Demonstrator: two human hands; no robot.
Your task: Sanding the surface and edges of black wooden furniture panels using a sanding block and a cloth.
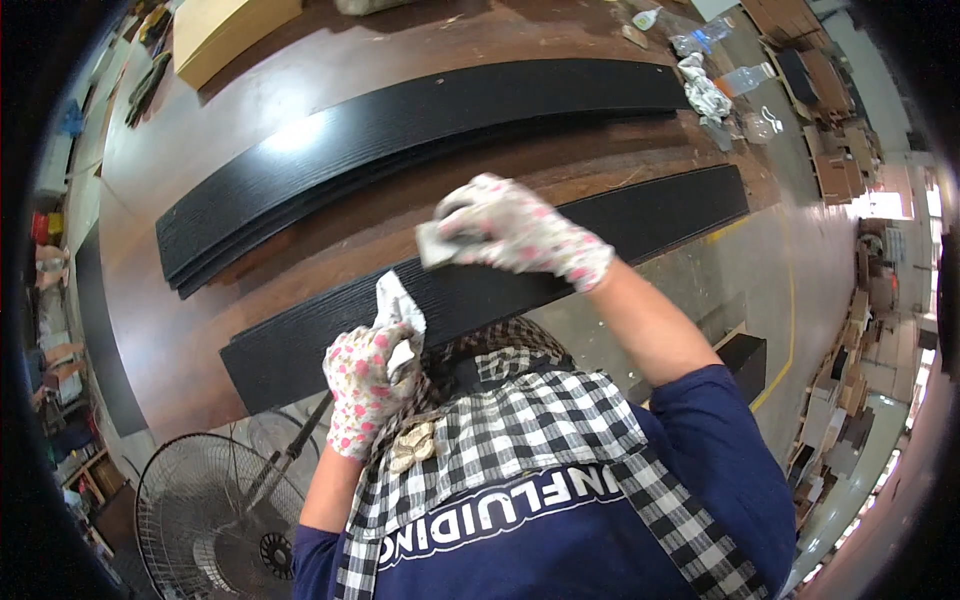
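Observation:
A long black wood-grain board (655,217) lies across the near side of the brown table, its left end showing a second layer beneath. My left hand (362,388), in a white glove with pink flowers, grips a crumpled white rag (398,298) at the board's near edge. Over the middle of the same board is my right hand (515,228), gloved alike and slightly blurred. Its fingers are closed on a small whitish pad (434,247); whether this is folded cloth or a sponge I cannot tell.
Beyond lies a stack of long black boards (450,105). A cardboard box (235,35) sits far left; plastic bottles (745,79) and crumpled white paper or cloth (705,92) lie far right. A standing fan (215,520) is close by my left arm.

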